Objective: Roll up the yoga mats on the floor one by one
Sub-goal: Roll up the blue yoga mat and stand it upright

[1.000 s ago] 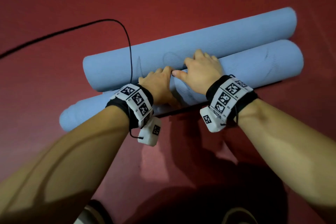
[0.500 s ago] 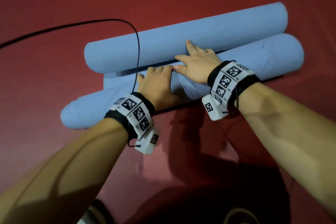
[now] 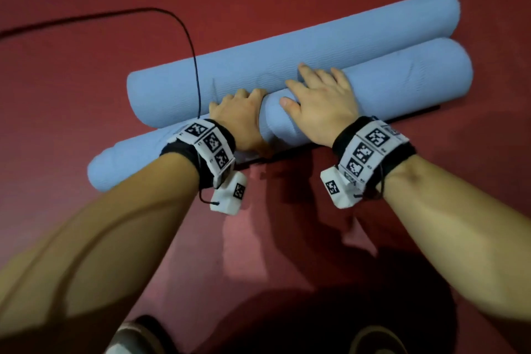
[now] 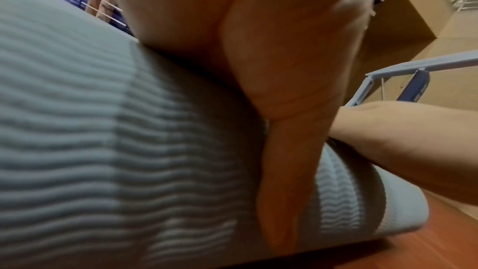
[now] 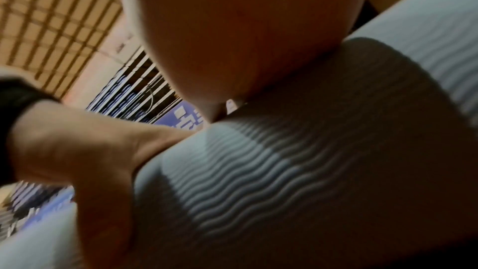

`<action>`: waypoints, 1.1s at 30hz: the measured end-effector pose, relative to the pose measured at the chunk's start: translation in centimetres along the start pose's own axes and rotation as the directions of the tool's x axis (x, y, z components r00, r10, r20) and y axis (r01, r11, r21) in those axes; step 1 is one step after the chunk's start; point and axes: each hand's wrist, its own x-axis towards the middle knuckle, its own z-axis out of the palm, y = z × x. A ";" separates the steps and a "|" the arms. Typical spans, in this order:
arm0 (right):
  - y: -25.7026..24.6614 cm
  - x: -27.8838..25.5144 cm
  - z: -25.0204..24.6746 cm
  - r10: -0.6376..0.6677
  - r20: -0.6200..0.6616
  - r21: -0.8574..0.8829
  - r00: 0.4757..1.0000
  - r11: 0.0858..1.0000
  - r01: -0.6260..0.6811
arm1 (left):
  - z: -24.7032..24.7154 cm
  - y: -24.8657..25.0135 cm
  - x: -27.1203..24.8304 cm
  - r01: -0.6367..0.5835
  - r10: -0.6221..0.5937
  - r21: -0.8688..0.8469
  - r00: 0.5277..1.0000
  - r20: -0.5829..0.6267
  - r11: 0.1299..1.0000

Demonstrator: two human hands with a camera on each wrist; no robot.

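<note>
Two light-blue rolled yoga mats lie side by side on the red floor. The far roll (image 3: 287,54) rests untouched. The near roll (image 3: 408,77) lies against it, and both my hands are on its middle. My left hand (image 3: 241,115) curls its fingers over the top of this roll, with the fingertips hidden in the groove between the rolls. My right hand (image 3: 321,98) lies spread on the roll with fairly straight fingers and the thumb pointing left. In the left wrist view the left palm (image 4: 258,58) sits on the ribbed mat (image 4: 103,150). The right wrist view shows the right palm (image 5: 232,28) on the mat (image 5: 258,171).
A black cable (image 3: 193,46) runs from my left wristband over the far roll and away to the left across the floor. My shoes (image 3: 135,336) show at the bottom edge. Bare red floor (image 3: 86,37) surrounds the rolls.
Half a second ago a flat strip of mat showed between the rolls. Now the near roll lies against the far one, and both hands have moved forward over it.
</note>
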 end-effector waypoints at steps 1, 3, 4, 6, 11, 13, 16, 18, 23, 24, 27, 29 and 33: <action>0.1 0.1 0.0 0.002 -0.008 -0.003 1.000 1.000 -0.002 | -0.2 0.0 0.1 0.002 -0.002 -0.005 1.000 0.005 1.000; -0.1 0.4 -0.1 0.018 -0.009 -0.014 1.000 1.000 -0.018 | -0.4 -0.1 0.1 0.001 -0.001 -0.025 1.000 0.016 1.000; -0.2 0.5 -0.3 0.016 0.000 -0.028 1.000 0.999 -0.016 | -0.5 -0.2 0.1 -0.002 0.003 -0.035 1.000 0.025 0.999; -0.1 0.6 -0.6 0.011 0.032 -0.047 0.999 0.999 -0.009 | -0.7 -0.1 0.0 -0.007 0.009 -0.041 0.999 0.039 0.999; 0.0 -0.9 -1.3 0.010 0.037 -0.026 0.999 1.000 -0.009 | -0.1 0.3 -1.4 -0.030 0.030 0.006 0.999 -0.031 1.000; -0.5 -1.8 -1.5 0.021 0.068 -0.048 0.997 0.999 -0.018 | 0.4 0.4 -2.2 -0.038 0.038 -0.009 0.999 -0.010 0.999; -1.3 -3.8 -1.1 0.050 0.129 -0.046 0.990 0.998 -0.045 | 1.5 0.4 -3.7 -0.069 0.068 0.008 0.996 0.066 0.998; -1.6 -5.3 -0.3 0.049 0.111 -0.039 0.993 0.998 -0.045 | 2.1 0.6 -4.4 -0.073 0.072 0.012 0.994 0.086 0.997; -1.4 -3.8 -0.5 0.029 0.178 -0.003 0.984 1.000 -0.029 | 0.6 0.3 -3.4 -0.052 0.066 -0.087 0.984 0.164 0.995; -1.3 -2.9 -0.6 0.032 0.217 0.004 0.976 0.999 -0.033 | 0.2 0.1 -3.1 -0.046 0.063 -0.100 0.983 0.174 0.994; -1.1 -1.0 -1.0 0.018 0.279 0.015 0.960 1.000 -0.023 | -0.4 0.0 -2.9 -0.026 0.045 -0.125 0.986 0.158 0.992; -0.9 -0.1 -1.1 0.008 0.306 0.015 0.952 1.000 -0.013 | -0.3 0.5 -3.0 0.018 -0.002 -0.137 0.993 0.116 0.990; -0.7 1.0 -1.5 -0.001 0.351 0.056 0.936 0.998 -0.019 | 0.7 1.4 -3.6 0.021 -0.012 -0.099 0.996 0.093 0.995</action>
